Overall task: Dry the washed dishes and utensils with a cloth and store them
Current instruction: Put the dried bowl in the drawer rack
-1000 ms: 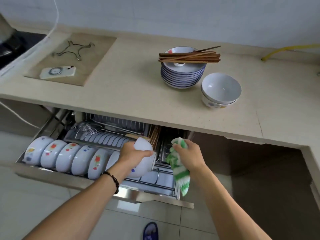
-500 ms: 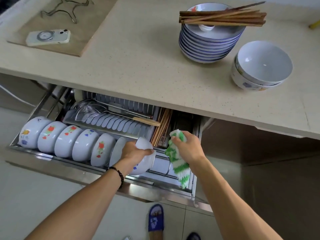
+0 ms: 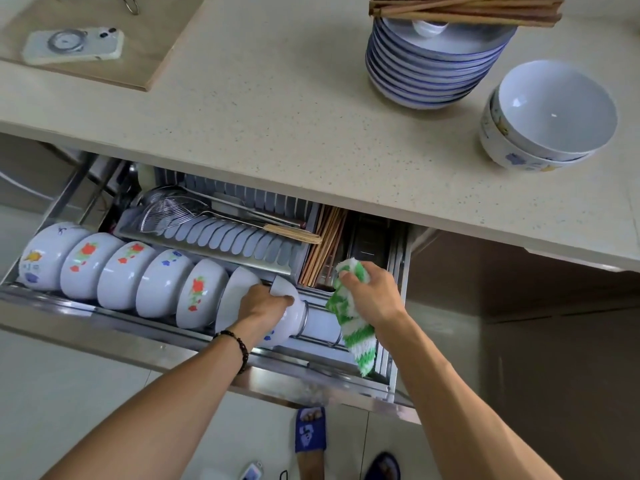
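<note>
My left hand (image 3: 265,304) grips a white bowl (image 3: 289,318) by its foot, standing it on edge at the right end of a row of several flowered bowls (image 3: 162,282) in the pulled-out drawer rack (image 3: 311,382). My right hand (image 3: 372,292) holds a green-and-white cloth (image 3: 353,327) that hangs over the drawer's right end. On the counter stand a stack of blue-rimmed plates (image 3: 429,74) with brown chopsticks (image 3: 464,10) laid across the top, and two nested bowls (image 3: 547,116).
The drawer's back tray holds a wire skimmer (image 3: 173,213) and chopsticks (image 3: 325,247). A phone (image 3: 74,45) lies on a board on the beige counter (image 3: 270,116), which overhangs the drawer. My feet in blue slippers (image 3: 310,431) stand on the tiled floor below.
The view tilted down and closer to the drawer. My left hand lowered the bowl into the rack beside the row; the cloth hand stayed over the drawer's right end.
</note>
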`<state>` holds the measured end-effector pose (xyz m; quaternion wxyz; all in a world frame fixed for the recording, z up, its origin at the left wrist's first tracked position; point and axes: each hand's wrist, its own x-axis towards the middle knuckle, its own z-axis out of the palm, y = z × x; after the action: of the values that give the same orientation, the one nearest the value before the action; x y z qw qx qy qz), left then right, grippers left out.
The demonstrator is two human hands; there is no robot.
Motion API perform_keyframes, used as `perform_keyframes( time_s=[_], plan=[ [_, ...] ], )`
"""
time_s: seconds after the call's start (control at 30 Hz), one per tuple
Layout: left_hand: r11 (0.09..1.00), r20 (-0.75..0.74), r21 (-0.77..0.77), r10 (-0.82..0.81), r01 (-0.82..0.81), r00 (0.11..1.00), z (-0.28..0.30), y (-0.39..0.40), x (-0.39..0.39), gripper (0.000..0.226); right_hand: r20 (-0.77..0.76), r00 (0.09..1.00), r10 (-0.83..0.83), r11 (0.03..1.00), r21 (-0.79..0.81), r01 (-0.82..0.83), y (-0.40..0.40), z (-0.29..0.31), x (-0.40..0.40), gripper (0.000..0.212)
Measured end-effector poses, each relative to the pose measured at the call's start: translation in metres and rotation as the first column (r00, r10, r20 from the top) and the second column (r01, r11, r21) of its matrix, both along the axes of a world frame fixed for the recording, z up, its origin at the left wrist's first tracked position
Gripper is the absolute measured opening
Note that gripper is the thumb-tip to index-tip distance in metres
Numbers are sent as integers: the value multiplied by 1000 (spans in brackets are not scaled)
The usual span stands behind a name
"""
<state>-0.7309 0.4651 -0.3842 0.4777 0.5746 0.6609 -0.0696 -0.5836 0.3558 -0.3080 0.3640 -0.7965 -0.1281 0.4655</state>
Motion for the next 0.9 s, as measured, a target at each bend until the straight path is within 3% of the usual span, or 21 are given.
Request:
perform_keyframes(
  time_s=[0.13,0.23,0.37,0.43,0.53,0.67,0.9],
  plan=[
    [987,-53,89,-126,130,991,17,0,0,37,0,1000,-28,999,21,28,2,13,0,18],
    [915,-69,308,-252,261,965,51,-6,10,45,15,995,-96,994,54,95,0,35,1,10],
    [668,-92,604,-482,434,871,107,-14,36,43,95,984,-152,986,89,144,-6,68,11,11],
    [532,-134,700,-557,476,820,135,-16,54,43,142,971,-192,979,101,179,-11,92,23,32],
    [400,-190,756,-624,519,758,167,-19,81,48,172,945,-278,958,124,259,-22,122,46,62],
    [345,-170,780,-685,521,709,208,-27,125,55,178,886,-427,898,194,394,-42,160,93,16],
    [380,-56,769,-761,514,646,235,-39,212,70,253,792,-556,830,232,508,-66,168,187,25]
  ],
)
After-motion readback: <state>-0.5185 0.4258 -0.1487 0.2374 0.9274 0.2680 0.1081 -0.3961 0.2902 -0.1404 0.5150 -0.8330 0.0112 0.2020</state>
